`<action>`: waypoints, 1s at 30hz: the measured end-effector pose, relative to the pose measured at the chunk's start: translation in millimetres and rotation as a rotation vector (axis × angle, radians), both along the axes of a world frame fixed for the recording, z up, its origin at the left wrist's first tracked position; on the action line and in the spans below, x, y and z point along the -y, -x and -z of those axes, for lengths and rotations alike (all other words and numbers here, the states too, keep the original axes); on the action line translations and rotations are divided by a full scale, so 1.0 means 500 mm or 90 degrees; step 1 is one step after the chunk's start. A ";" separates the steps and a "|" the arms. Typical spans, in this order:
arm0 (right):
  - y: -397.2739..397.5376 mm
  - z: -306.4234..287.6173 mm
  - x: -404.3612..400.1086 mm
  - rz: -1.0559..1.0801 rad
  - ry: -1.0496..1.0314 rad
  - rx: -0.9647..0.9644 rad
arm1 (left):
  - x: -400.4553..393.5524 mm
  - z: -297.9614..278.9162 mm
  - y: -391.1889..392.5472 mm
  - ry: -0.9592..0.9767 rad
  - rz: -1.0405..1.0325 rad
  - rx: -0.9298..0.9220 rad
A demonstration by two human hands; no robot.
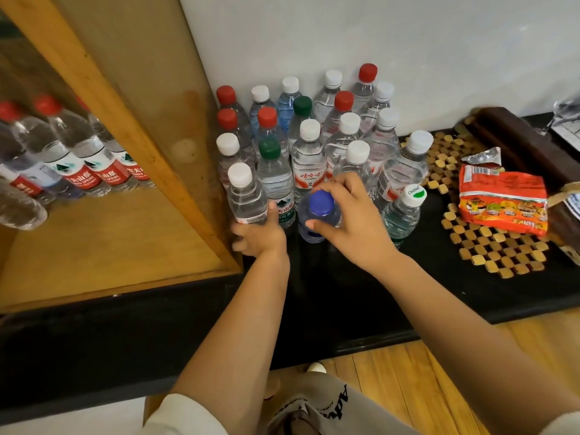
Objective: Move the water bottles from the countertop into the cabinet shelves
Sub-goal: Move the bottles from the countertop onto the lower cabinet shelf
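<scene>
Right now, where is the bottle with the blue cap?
In the head view, the blue-cap bottle stands at the front of the bottle group on the black countertop, held by the right hand.

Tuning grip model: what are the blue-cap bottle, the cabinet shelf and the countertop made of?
Blue-cap bottle: clear thin plastic, glossy; see-through with highlights, opaque plastic cap.
Cabinet shelf: wood or wood veneer, yellowish, satin; faint grain, likely.
Countertop: black, smooth, slightly reflective; stone or laminate, cannot tell.
</scene>
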State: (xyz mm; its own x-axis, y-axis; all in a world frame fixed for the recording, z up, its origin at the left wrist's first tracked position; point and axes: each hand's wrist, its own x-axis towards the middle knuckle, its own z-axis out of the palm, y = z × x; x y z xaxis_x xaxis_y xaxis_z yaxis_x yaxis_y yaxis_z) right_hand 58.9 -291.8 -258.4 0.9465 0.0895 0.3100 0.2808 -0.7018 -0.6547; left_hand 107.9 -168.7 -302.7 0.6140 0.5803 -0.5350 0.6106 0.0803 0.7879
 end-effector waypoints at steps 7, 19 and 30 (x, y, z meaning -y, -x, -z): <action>0.037 0.026 -0.007 -0.060 -0.056 -0.049 | -0.064 0.037 0.050 -0.038 0.232 0.250; 0.044 0.001 -0.018 -0.028 -0.066 -0.120 | -0.218 -0.001 0.103 0.004 0.803 0.159; 0.088 0.100 -0.011 -0.076 -0.370 -0.301 | -0.245 -0.002 0.133 0.168 0.770 0.107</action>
